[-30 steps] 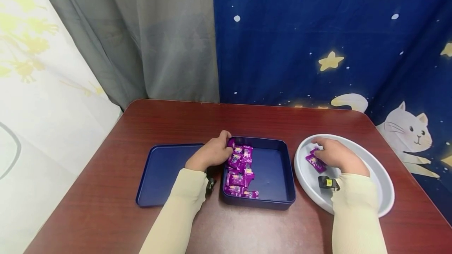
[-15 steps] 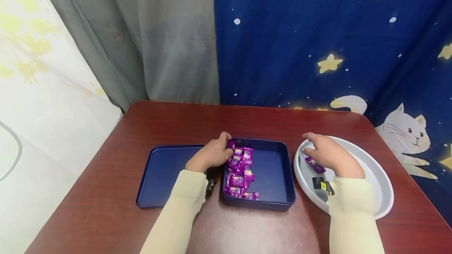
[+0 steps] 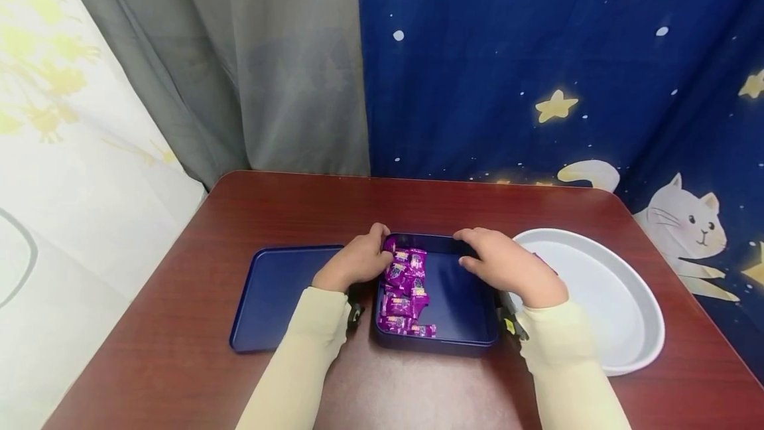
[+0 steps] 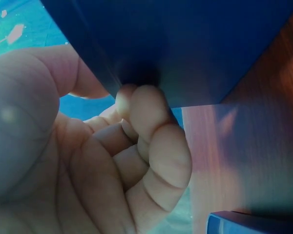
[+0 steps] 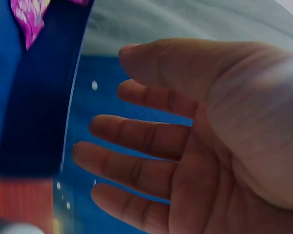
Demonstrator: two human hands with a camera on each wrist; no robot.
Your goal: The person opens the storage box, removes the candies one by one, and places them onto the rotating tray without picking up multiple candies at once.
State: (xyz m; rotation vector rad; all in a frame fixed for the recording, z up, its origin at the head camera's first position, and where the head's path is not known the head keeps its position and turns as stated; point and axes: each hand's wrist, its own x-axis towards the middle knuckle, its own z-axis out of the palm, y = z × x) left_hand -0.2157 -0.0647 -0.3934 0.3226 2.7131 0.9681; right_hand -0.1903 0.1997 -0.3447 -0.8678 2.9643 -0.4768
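Steadying the blue tin on the table: left hand gripping its left wall beside the purple candies, right hand hovering slack-fingered over its right side.

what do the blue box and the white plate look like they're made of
Blue box: probably painted tin or plastic, going by its thin rolled rim and satin sheen. White plate: looks like glossy plastic or melamine, being smooth, uniform and softly reflective; it could be ceramic.
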